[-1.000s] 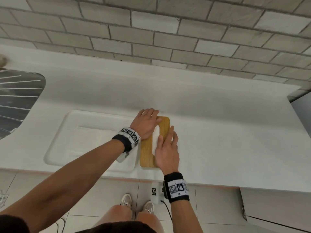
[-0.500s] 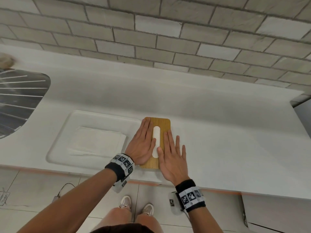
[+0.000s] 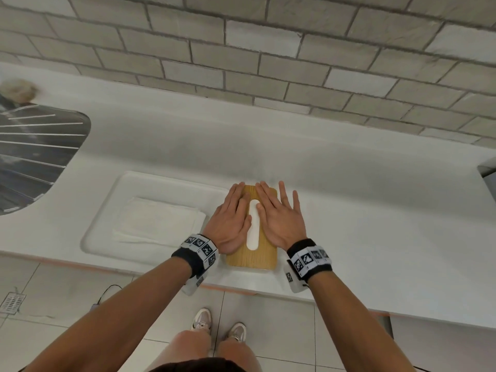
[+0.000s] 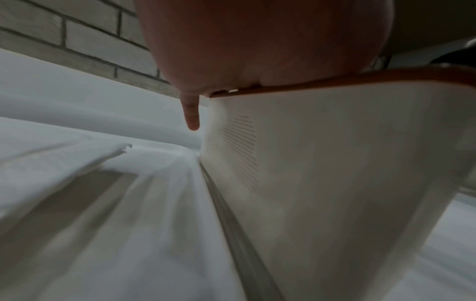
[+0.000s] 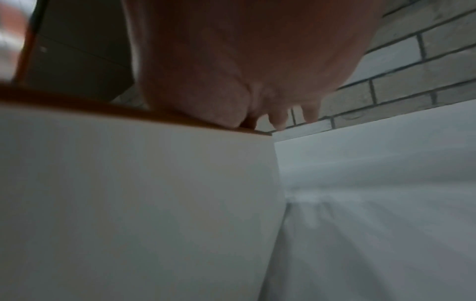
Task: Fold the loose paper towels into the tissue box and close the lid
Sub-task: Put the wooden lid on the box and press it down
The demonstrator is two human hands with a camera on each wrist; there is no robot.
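Note:
The tissue box has a wooden lid [image 3: 253, 257] with a white oval slot [image 3: 253, 224] and stands near the counter's front edge. Its white body [image 4: 335, 183] [image 5: 128, 193] fills both wrist views, the lid's brown edge [image 4: 360, 78] on top. My left hand [image 3: 230, 220] lies flat on the lid's left half, fingers straight, and my right hand [image 3: 279, 218] lies flat on the right half, its outer fingers past the lid's edge. A folded stack of white paper towels [image 3: 158, 221] lies left of the box in the shallow recess.
The white counter [image 3: 375, 210] runs to a grey brick wall [image 3: 268, 63]. A recessed drainer tray [image 3: 99, 210] holds the towels; a steel ribbed sink drainer [image 3: 35, 157] sits far left. My feet [image 3: 218, 327] stand on the tiled floor below.
The lid went from partly covered to lying flat on the box. Both hands spread out flat and slid forward along the lid, one on each side of the slot.

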